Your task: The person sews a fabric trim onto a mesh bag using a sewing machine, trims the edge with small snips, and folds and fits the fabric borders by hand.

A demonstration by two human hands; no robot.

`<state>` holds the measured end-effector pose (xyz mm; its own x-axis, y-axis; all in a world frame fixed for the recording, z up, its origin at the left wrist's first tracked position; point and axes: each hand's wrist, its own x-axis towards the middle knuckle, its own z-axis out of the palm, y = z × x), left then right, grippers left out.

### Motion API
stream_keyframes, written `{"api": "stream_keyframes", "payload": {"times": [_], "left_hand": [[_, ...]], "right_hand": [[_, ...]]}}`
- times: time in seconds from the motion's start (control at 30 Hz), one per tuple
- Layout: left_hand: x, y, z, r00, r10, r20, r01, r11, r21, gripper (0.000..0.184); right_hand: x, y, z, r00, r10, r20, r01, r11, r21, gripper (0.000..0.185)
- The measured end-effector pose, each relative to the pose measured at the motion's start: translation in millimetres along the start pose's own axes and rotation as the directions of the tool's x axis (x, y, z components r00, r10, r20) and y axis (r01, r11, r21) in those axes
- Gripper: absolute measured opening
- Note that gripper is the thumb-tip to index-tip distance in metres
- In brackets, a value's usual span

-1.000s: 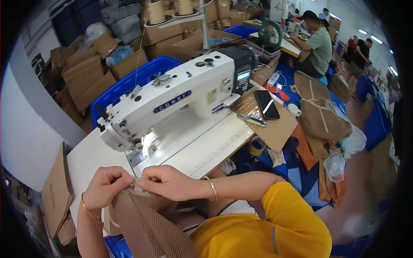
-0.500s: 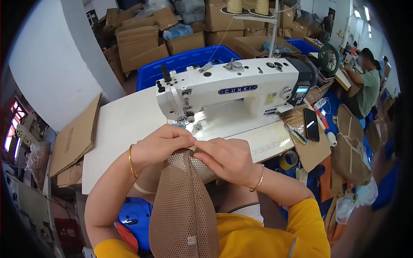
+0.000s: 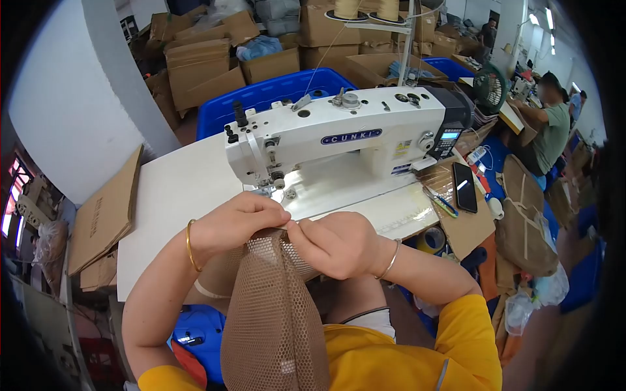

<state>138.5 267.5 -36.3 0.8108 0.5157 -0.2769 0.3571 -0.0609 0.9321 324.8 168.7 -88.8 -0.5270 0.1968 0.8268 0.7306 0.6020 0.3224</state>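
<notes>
Brown mesh fabric (image 3: 270,313) hangs from both hands over the lap, its top edge at the front of the sewing table. My left hand (image 3: 238,221), with a gold bangle at the wrist, pinches that edge from the left. Beside it my right hand (image 3: 339,242), a silver bangle at its wrist, pinches the same edge, the fingertips nearly touching. Just behind the hands stands a white sewing machine (image 3: 352,137); its needle area is partly hidden by my left hand.
Right of the machine, a black phone (image 3: 464,187) and a cutter (image 3: 441,202) lie on cardboard (image 3: 471,229). A blue bin (image 3: 215,107) stands behind. Folded cardboard (image 3: 104,212) leans at the left. A person (image 3: 554,133) sits at the far right.
The view has swung left since the first frame, and the mesh fabric now hangs more centrally. Both hands still pinch its edge, my right hand's fingers more curled than half a second ago.
</notes>
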Motion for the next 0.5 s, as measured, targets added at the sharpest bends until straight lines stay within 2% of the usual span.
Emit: {"api": "stream_keyframes", "payload": {"times": [0.03,0.1,0.23,0.33,0.37,0.4,0.43,0.47,0.5], "left_hand": [[1,0,-2,0.999,0.005,0.032,-0.006,1.0,0.031,0.024],[3,-1,-2,0.999,0.017,0.033,-0.017,1.0,0.011,0.023],[4,-2,-4,0.997,0.024,0.075,-0.025,1.0,0.002,0.023],[5,-7,-7,0.996,0.017,0.085,-0.021,0.999,0.044,0.023],[8,-7,-7,0.996,0.029,0.081,-0.034,0.998,0.059,0.022],[7,-3,-6,0.998,0.002,0.068,-0.006,0.999,0.051,0.021],[7,0,-3,0.996,0.011,0.091,-0.016,0.998,0.057,0.021],[7,2,-2,0.999,-0.019,0.051,0.016,0.999,0.051,0.019],[9,3,1,0.999,-0.051,0.008,0.051,0.998,0.042,0.017]], "right_hand": [[0,0,0,1.0,0.003,0.005,-0.003,1.0,-0.01,0.027],[-1,3,-4,0.993,-0.097,0.069,0.101,0.993,-0.059,0.027],[-8,4,-4,0.992,-0.086,0.09,0.093,0.993,-0.076,0.027],[-22,2,-4,0.987,0.107,0.116,-0.117,0.99,0.081,0.024],[-24,-1,-6,0.986,0.119,0.119,-0.126,0.991,0.053,0.024],[-27,-5,-8,0.934,0.322,0.153,-0.346,0.923,0.169,0.022],[-30,-11,-9,0.838,0.506,0.205,-0.545,0.791,0.276,0.021],[-38,-14,-8,0.762,0.601,0.241,-0.647,0.686,0.333,0.023],[-46,-17,-8,0.755,0.611,0.236,-0.655,0.686,0.317,0.023]]}}
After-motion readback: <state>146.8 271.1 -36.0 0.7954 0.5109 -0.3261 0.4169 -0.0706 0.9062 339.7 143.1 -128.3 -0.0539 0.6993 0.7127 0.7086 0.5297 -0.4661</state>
